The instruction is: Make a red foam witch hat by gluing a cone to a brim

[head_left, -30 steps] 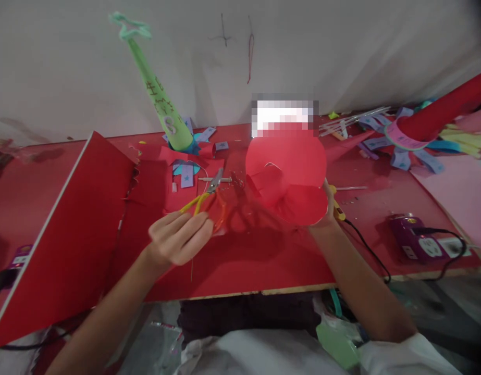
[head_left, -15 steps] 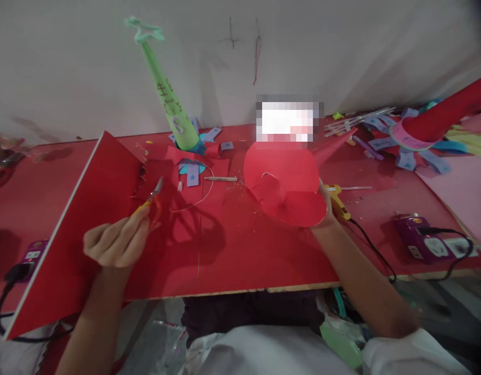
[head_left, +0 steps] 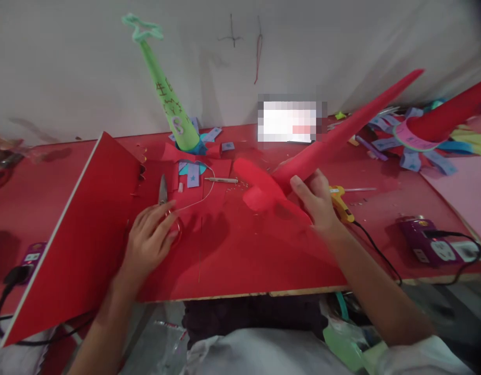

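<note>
My right hand (head_left: 320,203) grips a long red paper cone hat (head_left: 322,148) near its wide end. The tip slants up to the right, and the flared red flaps of its base face left. My left hand (head_left: 150,237) lies low over the table with its fingers stretched out and apart. Under and just beyond those fingers is a pair of scissors (head_left: 163,190), blades pointing away from me. The handles are partly covered by the fingers. A white pen (head_left: 222,180) and a small pale block (head_left: 181,187) lie near the scissors on the red table (head_left: 240,265).
A red board (head_left: 68,234) stands as a divider on the left. A green cone hat (head_left: 170,99) stands behind. At right are a yellow glue gun (head_left: 342,203), a purple power socket (head_left: 428,239) and another red cone hat (head_left: 455,112). A blurred-out bright patch (head_left: 287,122) sits at the back.
My left hand has lowered the scissors to the table and loosened its fingers. My right hand has turned the red cone hat so its tip rises to the right.
</note>
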The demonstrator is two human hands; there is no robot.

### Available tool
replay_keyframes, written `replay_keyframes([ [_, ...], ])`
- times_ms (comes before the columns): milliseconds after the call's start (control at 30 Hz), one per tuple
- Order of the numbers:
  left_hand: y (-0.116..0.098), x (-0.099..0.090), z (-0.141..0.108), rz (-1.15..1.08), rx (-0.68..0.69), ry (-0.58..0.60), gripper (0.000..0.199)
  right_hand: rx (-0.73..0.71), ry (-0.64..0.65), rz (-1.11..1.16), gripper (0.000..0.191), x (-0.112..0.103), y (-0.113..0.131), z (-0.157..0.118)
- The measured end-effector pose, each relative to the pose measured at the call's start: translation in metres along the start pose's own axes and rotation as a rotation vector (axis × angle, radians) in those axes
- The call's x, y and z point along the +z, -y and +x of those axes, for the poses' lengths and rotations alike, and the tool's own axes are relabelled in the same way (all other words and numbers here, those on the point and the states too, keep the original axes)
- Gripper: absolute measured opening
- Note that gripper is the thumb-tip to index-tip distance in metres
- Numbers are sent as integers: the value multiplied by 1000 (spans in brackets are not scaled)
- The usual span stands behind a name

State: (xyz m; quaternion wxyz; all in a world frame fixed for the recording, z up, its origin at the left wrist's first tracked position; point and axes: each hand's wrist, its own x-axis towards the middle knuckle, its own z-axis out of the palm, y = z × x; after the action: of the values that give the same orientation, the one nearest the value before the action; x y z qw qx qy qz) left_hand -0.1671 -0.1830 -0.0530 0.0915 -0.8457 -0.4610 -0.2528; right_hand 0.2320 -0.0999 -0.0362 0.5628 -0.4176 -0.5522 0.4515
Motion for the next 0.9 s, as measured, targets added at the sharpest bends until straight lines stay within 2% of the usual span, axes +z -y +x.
replay_keyframes([
  [100,-38,6,52,-248,-149,-313,43,-58,69,-97,37,7,2,5],
  [133,-49,10,70,-309,-146,-349,43,-73,108,-136,37,10,0,7],
  [233,-70,27,116,-458,-104,-254,46,-119,188,-226,33,16,-8,11],
  [333,-75,49,137,-446,-72,4,37,-130,220,-290,33,19,-15,13],
  [400,-74,65,138,-400,-65,130,31,-115,217,-282,35,17,-19,12],
  [467,-73,79,132,-395,-82,173,36,-97,221,-254,38,14,-23,10],
  [667,-76,105,113,-441,-117,164,44,-54,230,-216,46,7,-47,1],
  [800,-82,113,109,-408,-144,171,54,-59,170,-194,45,9,-61,-1],
  [900,-85,115,107,-391,-150,172,61,-70,199,-210,47,12,-64,-4],
])
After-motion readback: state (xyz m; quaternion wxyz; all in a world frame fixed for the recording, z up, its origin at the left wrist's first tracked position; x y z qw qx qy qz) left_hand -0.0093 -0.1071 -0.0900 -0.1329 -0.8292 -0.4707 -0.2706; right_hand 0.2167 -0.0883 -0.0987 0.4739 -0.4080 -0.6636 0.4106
